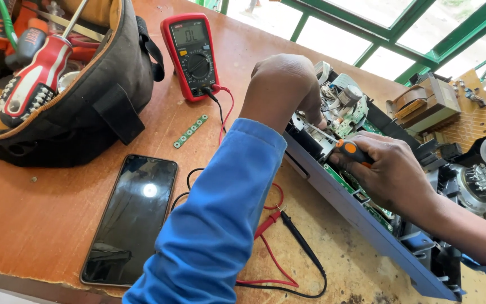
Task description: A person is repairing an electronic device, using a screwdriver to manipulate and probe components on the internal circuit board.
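— Two hands are at work, and the opened device chassis (361, 219) is my marker for everything else. Nearest us, on the near-left of it, a dark phone (131, 219) lies face up on the wooden table (35, 214), with the red and black probe leads (279, 236) curled between phone and chassis.

— And the hands themselves?

— The right hand (395, 177) is clamped shut round an orange-handled screwdriver (351, 151), the thin shaft angled up and left into the mechanism at the chassis's far-left end. The left hand (285, 90) comes in over a blue sleeve (215, 225), fingers curled down together on that same mechanism; whether it pinches anything I cannot tell, the knuckles hide it.

— How would that driver handle?

— Light and stiff, I'd judge, with a slim tip that could slip off a small screw. The ribbed orange grip is the place to hold it, as now. The green board (347, 183) beneath it looks fragile, so better steadied by the frame edge than by the parts.

— Farther off?

— Left of the chassis, past the phone, a small green strip of board (190, 131), then a red multimeter (192, 56) standing with its leads plugged in. Far left, a black tool bag (80, 107) holds a red-and-white screwdriver (32, 79). Behind the chassis, to the right, sit a brown circuit board (473, 112) with a transformer (428, 104), under green window frames (367, 31).
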